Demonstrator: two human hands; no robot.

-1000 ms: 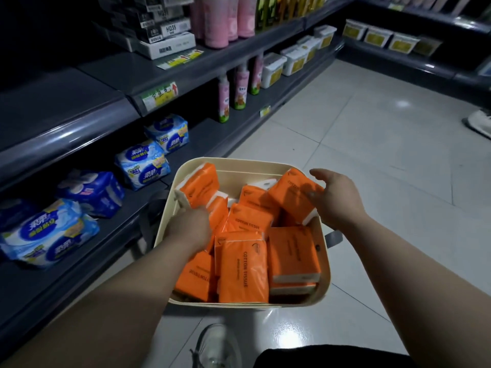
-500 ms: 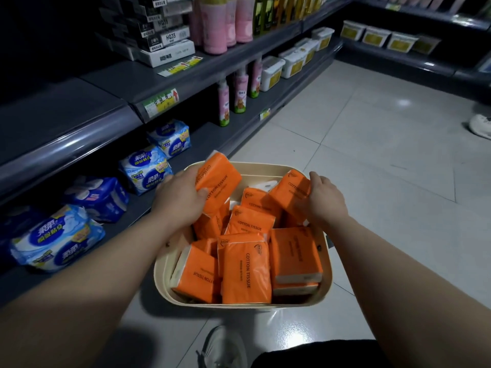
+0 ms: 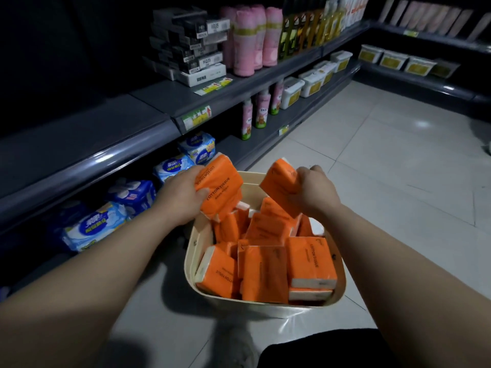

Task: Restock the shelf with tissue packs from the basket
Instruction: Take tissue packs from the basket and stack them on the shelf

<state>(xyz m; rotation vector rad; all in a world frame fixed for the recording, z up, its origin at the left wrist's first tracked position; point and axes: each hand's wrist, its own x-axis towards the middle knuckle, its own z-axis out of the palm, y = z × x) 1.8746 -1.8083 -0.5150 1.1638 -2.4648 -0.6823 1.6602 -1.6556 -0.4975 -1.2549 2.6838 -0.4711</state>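
Note:
A cream basket [image 3: 268, 306] stands on the tiled floor, filled with several orange tissue packs [image 3: 263, 272]. My left hand [image 3: 178, 197] grips one orange tissue pack [image 3: 220, 187] lifted above the basket's far left corner. My right hand [image 3: 316, 192] grips a second orange tissue pack [image 3: 280, 184] above the far rim. Both packs are tilted and clear of the pile. The dark grey shelf [image 3: 87, 160] runs along the left, its middle level bare at the near end.
Blue wipe packs [image 3: 95, 227] lie on the bottom shelf left of the basket. Pink bottles [image 3: 255, 41], black boxes [image 3: 191, 41] and white tubs [image 3: 310, 81] fill shelves further along. My shoe [image 3: 233, 346] is just in front of the basket. Open floor lies to the right.
Both hands have lifted an orange pack each out of the basket. The left pack rose first; the right pack has now come up off the pile.

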